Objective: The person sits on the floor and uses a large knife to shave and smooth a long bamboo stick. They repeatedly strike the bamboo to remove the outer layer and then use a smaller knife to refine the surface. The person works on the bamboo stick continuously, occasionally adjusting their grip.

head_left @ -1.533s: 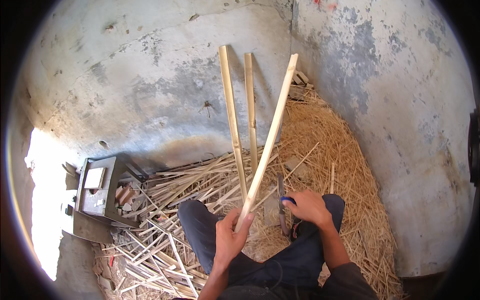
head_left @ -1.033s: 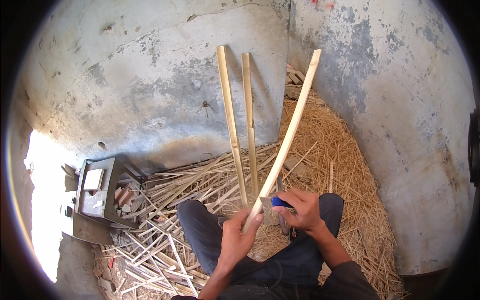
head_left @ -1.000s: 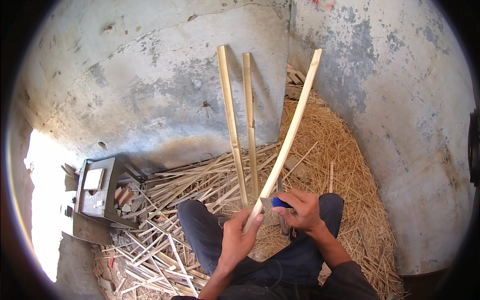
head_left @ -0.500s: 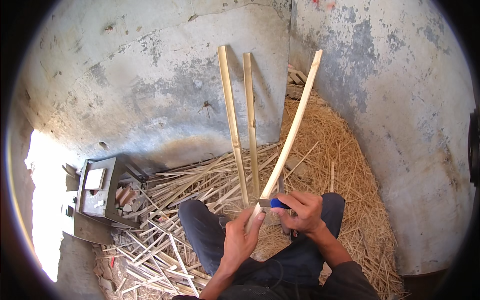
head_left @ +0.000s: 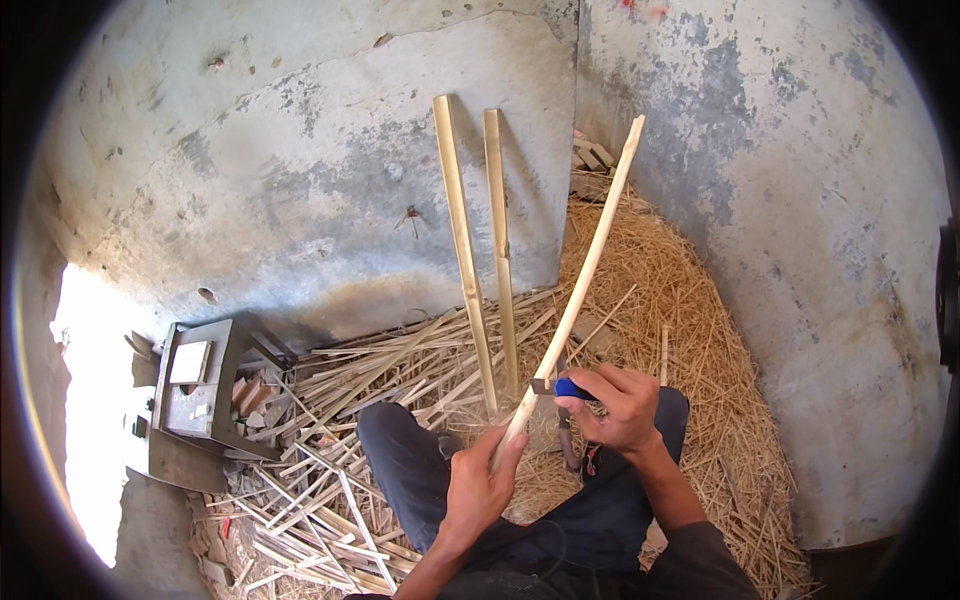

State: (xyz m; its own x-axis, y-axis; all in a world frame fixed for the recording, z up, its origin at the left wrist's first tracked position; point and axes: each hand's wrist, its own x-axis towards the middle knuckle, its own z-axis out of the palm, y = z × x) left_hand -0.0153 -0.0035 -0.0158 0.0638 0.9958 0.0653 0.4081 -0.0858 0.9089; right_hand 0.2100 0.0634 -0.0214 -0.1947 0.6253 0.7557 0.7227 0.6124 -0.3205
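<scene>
The left hand (head_left: 482, 487) is clamping the lower end of a pale bamboo strip (head_left: 580, 290), its thumb and fingers pressing on opposite sides. The right hand (head_left: 622, 410) is closing around the handle of a blue-handled knife (head_left: 573, 388), whose short blade is lying across the strip just above the left hand. The two hands are working near each other without touching, between the dark-trousered knees (head_left: 398, 445). The strip is slanting up and to the right, bowing slightly, its far end standing out in front of the right wall (head_left: 810, 260).

Two more bamboo lengths, a wider one (head_left: 462, 230) and a narrower one (head_left: 503, 230), are leaning against the facing wall (head_left: 300, 150), their feet resting on the floor. A heap of split sticks (head_left: 390, 370) is covering the floor along that wall's lower edge and spreading to the left of the knees. A mound of straw-coloured shavings (head_left: 690, 340) is filling the right edge of the floor, reaching to the corner, where some bricks (head_left: 592, 155) are lying. Near the left edge, a wooden frame (head_left: 200, 412) is sitting with broken brick pieces (head_left: 254, 396) inside it.
</scene>
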